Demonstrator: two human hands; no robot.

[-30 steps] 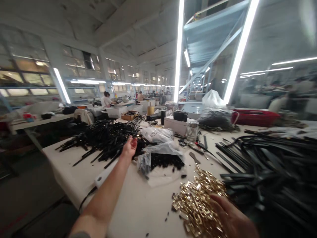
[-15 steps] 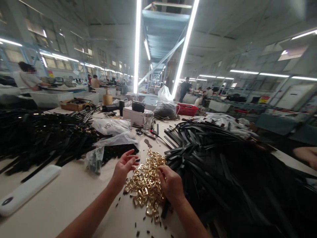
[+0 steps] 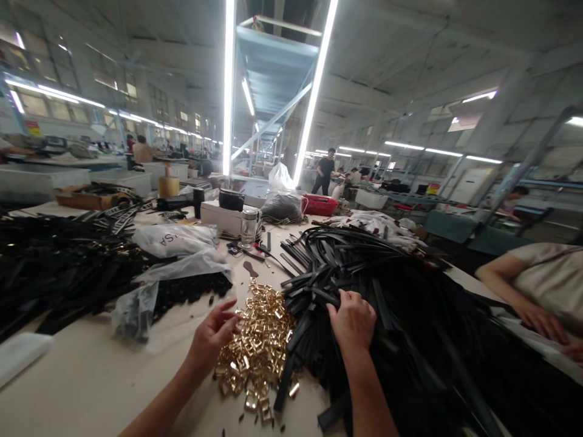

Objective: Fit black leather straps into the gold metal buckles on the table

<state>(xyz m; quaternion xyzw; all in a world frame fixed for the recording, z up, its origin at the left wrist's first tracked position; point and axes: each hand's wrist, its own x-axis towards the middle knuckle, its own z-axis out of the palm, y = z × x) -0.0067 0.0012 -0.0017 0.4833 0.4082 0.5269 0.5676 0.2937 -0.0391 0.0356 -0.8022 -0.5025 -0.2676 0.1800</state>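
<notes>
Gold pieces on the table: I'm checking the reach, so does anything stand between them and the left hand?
Nothing visible does: the left hand is at the left edge of the gold pieces; the black strips lie to their right.

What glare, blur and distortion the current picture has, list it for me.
Head view: two upright light tubes burn out to plain white, with haze around them; head view: the gold buckles throw small bright glints; head view: the black straps sink into darkness at lower right, strands merging; head view: the far room looks soft, and the seated person at the right edge appears stretched.
</notes>
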